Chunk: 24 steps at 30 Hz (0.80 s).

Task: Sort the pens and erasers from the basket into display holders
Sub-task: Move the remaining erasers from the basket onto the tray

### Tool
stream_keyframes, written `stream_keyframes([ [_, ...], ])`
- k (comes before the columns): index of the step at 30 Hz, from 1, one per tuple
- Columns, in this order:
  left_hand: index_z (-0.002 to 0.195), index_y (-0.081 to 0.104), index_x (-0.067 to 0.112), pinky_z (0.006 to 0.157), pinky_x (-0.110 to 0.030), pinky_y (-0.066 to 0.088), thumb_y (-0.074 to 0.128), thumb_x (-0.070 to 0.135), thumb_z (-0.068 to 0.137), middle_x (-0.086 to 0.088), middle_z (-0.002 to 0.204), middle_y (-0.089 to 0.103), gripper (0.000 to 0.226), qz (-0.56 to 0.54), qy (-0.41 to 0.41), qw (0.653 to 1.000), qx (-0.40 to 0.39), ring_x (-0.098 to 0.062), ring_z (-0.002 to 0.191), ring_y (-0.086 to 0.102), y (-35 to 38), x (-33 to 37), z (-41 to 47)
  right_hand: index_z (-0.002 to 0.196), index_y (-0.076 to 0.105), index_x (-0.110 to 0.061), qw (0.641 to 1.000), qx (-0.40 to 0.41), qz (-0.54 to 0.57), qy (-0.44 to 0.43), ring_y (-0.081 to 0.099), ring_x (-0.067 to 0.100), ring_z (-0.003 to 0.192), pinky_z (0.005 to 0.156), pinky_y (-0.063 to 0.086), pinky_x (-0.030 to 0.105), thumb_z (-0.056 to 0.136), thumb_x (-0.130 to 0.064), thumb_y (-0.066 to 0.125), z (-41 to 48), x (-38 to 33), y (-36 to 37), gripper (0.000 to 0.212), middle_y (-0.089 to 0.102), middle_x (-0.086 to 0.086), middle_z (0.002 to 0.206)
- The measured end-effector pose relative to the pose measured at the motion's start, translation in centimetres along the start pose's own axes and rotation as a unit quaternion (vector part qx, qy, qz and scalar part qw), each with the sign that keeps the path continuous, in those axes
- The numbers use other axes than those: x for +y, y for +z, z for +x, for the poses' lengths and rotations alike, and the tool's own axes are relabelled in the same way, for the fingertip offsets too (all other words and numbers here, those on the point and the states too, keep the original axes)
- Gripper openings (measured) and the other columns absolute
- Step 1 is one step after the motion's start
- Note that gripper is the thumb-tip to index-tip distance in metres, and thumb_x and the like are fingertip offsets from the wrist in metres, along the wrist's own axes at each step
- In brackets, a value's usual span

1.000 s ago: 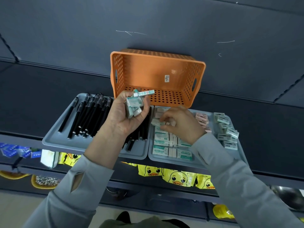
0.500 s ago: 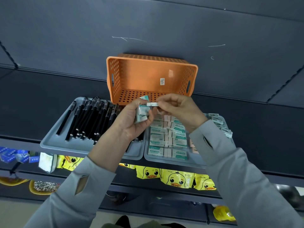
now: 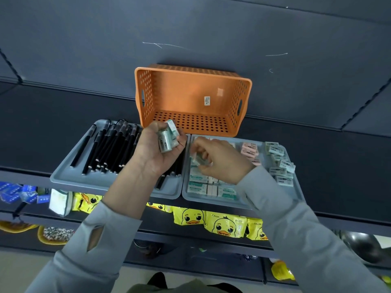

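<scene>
We note the left grip (image 3: 157,149), centre frame, curled round a bundle of erasers (image 3: 168,139) above the left tray (image 3: 69,176), where black pens (image 3: 110,149) lie. The right grip (image 3: 220,160) pinches one blurred eraser (image 3: 200,160) just over the eraser rows (image 3: 198,188) in the right tray (image 3: 203,200). The orange basket (image 3: 190,98) lies tipped behind, upper centre.
</scene>
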<state>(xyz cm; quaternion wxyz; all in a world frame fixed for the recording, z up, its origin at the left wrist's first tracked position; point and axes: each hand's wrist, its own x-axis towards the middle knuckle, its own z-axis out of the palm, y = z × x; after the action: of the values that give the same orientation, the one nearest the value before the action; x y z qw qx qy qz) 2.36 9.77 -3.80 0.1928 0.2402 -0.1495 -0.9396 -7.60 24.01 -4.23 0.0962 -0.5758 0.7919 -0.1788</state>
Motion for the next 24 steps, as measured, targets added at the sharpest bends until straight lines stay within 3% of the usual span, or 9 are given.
stream_keyframes([
  [3,0.101,0.051,0.004,0.047,-0.021,0.046,0.040,0.014,0.095,-0.012,0.103,0.046,0.016,-0.016,-0.015,1.000,-0.009,-0.020,0.074,0.052,-0.3,0.0,-0.4,0.107,0.065,-0.020,1.000,0.009,-0.008,-0.025,0.050,0.008,0.088,0.083,0.047,0.035,0.083,-0.011,0.068,-0.1,0.6,1.0,0.025,0.061,-0.002,0.108],
  [9,0.095,0.053,0.004,0.045,-0.016,0.045,0.043,0.015,0.101,-0.012,0.089,0.055,0.017,0.052,-0.002,0.999,0.009,-0.014,0.064,0.056,-0.4,-0.7,-0.9,0.096,0.073,-0.020,0.999,0.038,0.014,0.003,0.060,0.010,0.083,0.081,0.052,0.039,0.086,-0.015,0.069,-0.2,1.5,0.6,0.012,0.064,-0.005,0.095],
  [11,0.102,0.054,0.003,0.046,-0.017,0.047,0.050,0.013,0.098,-0.010,0.084,0.058,0.012,0.150,0.039,0.988,0.027,-0.012,0.061,0.056,0.1,-1.5,-1.1,0.096,0.070,-0.017,0.986,0.100,0.130,0.020,0.064,0.010,0.079,0.078,0.055,0.039,0.091,-0.025,0.065,-0.2,0.7,-0.3,0.011,0.067,-0.006,0.089],
  [13,0.111,0.053,0.003,0.051,-0.021,0.051,0.057,0.013,0.095,-0.009,0.084,0.062,0.020,0.276,0.107,0.954,0.047,-0.012,0.062,0.061,0.6,-2.5,-0.8,0.098,0.064,-0.012,0.944,0.119,0.305,0.049,0.065,0.010,0.073,0.069,0.058,0.035,0.091,-0.032,0.063,0.0,-0.3,-1.2,0.021,0.067,-0.001,0.088],
  [16,0.120,0.047,0.000,0.063,-0.031,0.057,0.061,0.013,0.094,-0.012,0.094,0.064,0.032,0.380,0.194,0.903,0.047,-0.020,0.077,0.067,1.2,-3.4,-0.1,0.100,0.063,-0.004,0.918,0.149,0.365,0.051,0.062,0.012,0.068,0.063,0.057,0.031,0.090,-0.017,0.066,0.2,-0.7,-1.7,0.016,0.063,0.013,0.092],
  [19,0.116,0.048,0.003,0.060,-0.029,0.054,0.057,0.014,0.096,-0.009,0.091,0.062,0.024,0.373,0.222,0.898,0.069,-0.019,0.073,0.065,1.6,-3.2,0.5,0.100,0.065,-0.005,0.890,0.178,0.407,0.104,0.063,0.015,0.069,0.066,0.056,0.026,0.089,-0.001,0.064,-0.2,1.0,-2.1,0.011,0.066,0.015,0.096],
  [22,0.121,0.050,0.007,0.052,-0.023,0.046,0.052,0.022,0.100,-0.004,0.088,0.062,0.026,0.334,0.198,0.917,0.085,-0.015,0.063,0.061,1.4,-2.4,0.8,0.099,0.067,-0.008,0.864,0.174,0.448,0.148,0.064,0.014,0.070,0.067,0.055,0.021,0.089,0.001,0.062,-1.6,2.5,-2.7,0.014,0.069,0.014,0.096],
  [24,0.124,0.049,0.006,0.045,-0.021,0.041,0.050,0.023,0.100,-0.005,0.083,0.064,0.029,0.312,0.172,0.931,0.081,-0.012,0.053,0.052,1.3,-2.1,0.9,0.098,0.069,-0.010,0.866,0.165,0.444,0.158,0.065,0.009,0.068,0.067,0.053,0.019,0.089,0.000,0.062,-2.5,3.4,-2.9,0.015,0.070,0.009,0.094],
])
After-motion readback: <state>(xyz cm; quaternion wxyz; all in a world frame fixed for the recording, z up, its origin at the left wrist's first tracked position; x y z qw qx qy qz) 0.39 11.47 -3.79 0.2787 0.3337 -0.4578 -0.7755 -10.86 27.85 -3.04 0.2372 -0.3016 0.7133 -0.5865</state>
